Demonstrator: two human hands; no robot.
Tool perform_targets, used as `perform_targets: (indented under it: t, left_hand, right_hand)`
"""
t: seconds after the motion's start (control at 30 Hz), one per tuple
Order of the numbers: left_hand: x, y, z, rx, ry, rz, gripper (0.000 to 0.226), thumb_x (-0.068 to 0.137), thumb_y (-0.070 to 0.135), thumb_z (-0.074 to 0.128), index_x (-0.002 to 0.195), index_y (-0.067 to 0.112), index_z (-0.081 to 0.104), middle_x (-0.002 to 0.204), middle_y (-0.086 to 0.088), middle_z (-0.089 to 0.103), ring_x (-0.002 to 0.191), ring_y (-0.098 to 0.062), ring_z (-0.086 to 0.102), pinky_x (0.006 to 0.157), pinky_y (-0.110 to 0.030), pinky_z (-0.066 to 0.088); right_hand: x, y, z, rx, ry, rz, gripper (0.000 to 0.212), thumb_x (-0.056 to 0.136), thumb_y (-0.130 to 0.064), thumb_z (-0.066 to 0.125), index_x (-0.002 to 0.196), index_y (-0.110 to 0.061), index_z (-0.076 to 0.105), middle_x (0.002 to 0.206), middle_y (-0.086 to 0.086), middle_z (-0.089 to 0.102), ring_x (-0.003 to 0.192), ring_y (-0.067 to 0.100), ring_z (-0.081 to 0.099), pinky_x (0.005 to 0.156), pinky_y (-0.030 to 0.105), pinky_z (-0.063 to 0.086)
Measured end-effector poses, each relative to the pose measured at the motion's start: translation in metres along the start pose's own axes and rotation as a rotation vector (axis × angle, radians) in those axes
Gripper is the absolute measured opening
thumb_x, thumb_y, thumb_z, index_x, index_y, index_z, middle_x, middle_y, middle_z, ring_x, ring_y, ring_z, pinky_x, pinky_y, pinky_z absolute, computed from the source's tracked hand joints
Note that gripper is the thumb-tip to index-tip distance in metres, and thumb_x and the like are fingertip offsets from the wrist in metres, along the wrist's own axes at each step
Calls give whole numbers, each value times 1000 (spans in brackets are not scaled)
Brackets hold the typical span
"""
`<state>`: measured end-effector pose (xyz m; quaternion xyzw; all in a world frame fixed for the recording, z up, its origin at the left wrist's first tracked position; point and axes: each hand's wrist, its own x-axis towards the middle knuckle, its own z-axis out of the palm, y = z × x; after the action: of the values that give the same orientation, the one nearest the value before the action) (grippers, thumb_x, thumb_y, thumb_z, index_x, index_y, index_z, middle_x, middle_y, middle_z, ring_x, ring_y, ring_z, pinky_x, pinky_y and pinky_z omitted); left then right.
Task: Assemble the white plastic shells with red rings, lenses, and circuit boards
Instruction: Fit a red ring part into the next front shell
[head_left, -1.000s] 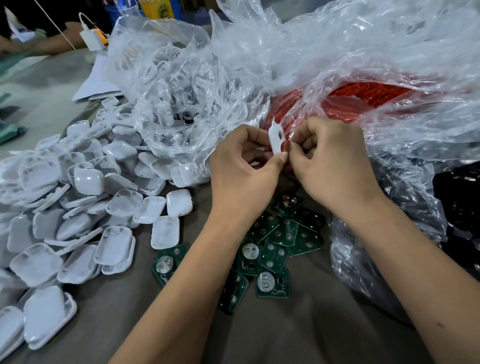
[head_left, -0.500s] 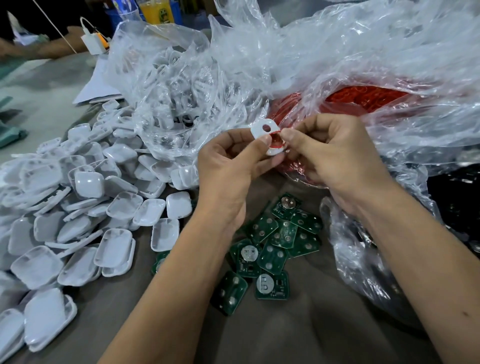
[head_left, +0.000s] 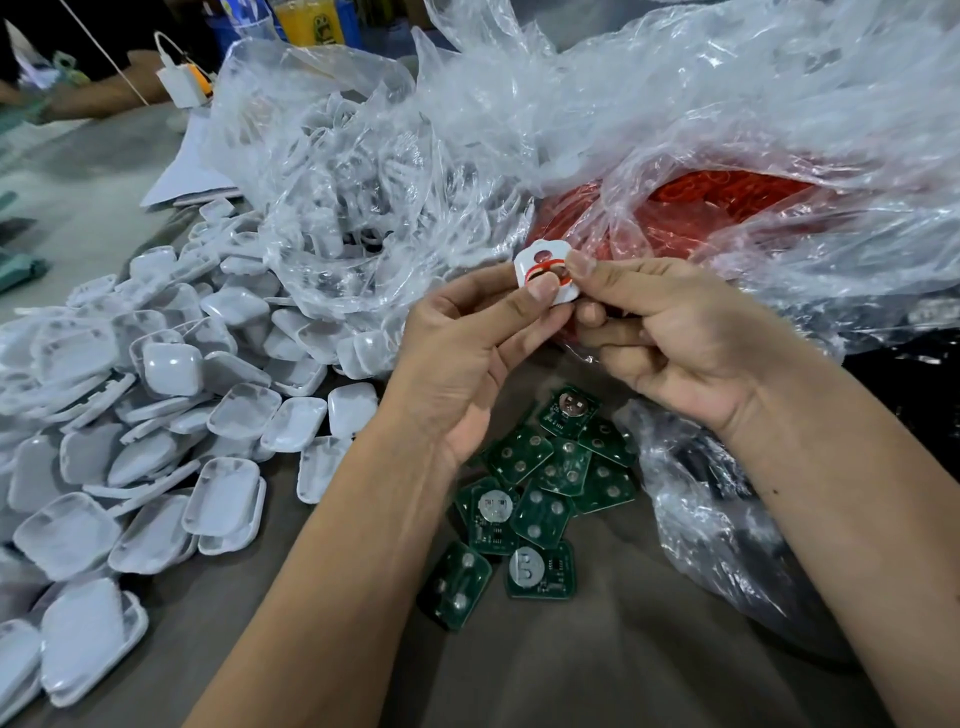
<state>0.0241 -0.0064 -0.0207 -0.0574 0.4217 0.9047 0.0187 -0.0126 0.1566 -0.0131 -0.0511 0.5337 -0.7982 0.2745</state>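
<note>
Both hands meet above the tabletop (head_left: 597, 675), pinching one white shell (head_left: 545, 273) between them. The left hand (head_left: 467, 358) presses its thumb on a red ring (head_left: 531, 274) seated in the shell, while the right hand (head_left: 675, 338) pinches the shell's right edge. Green circuit boards (head_left: 540, 499) lie scattered below; loose white shells (head_left: 156, 415) are heaped at left, beside clear plastic bags (head_left: 675, 130).

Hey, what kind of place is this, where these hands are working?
Most likely a small electronics assembly workbench. A big heap of identical white shells covers the table, loose green circuit boards lie by the wrists, and clear bags of red rings sit behind.
</note>
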Motion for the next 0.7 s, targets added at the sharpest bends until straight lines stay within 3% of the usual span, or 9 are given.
perform_targets:
  t: [0.13, 0.23, 0.37, 0.5, 0.6, 0.7]
  left_hand:
    - [0, 2, 0, 8, 31, 7, 27, 72, 6, 75, 96, -5, 70, 87, -15, 77, 73, -20, 76, 64, -21, 60]
    - [-1, 3, 1, 4, 28, -8, 7, 70, 3, 75, 77, 3, 78, 86, -16, 77, 74, -22, 77, 64, -23, 61]
    - [-1, 4, 1, 38, 26, -22, 11, 68, 1, 75, 66, 11, 80, 85, -14, 78, 74, -21, 77, 65, -24, 62]
    - [-1, 4, 0, 22, 16, -23, 11, 65, 0, 76, 73, 8, 75, 83, -13, 77, 72, -20, 77, 67, -26, 63]
    - [1, 4, -2, 63, -1, -30, 26, 65, 0, 76, 89, 5, 67, 82, -11, 77, 72, -19, 76, 69, -26, 63]
    - [2, 5, -4, 73, -14, -58, 30, 65, 0, 76, 93, 3, 65, 83, -11, 77, 74, -19, 76, 68, -25, 63]
  right_hand:
    - [-1, 1, 0, -23, -10, -1, 22, 86, -27, 70, 71, -14, 79, 61, 0, 54, 44, 1, 30, 32, 11, 21]
    - [-1, 1, 0, -27, 0, -12, 19, 87, -26, 70, 78, -10, 77, 63, 2, 55, 43, 2, 32, 32, 12, 22]
    - [-2, 3, 2, -47, 42, -40, 22, 96, -24, 66, 83, -6, 70, 64, 4, 55, 43, 3, 31, 32, 13, 22]
    - [-2, 3, 3, -152, 56, -42, 25, 96, -26, 67, 101, -1, 71, 65, 2, 61, 56, 12, 31, 46, 20, 15]
    - [-1, 5, 4, -140, 68, -35, 19, 96, -23, 67, 83, -11, 75, 64, 2, 59, 57, 13, 27, 44, 22, 13]
    - [0, 7, 3, -157, 74, -48, 19, 91, -27, 70, 81, -12, 74, 64, 3, 56, 49, 9, 27, 37, 17, 18]
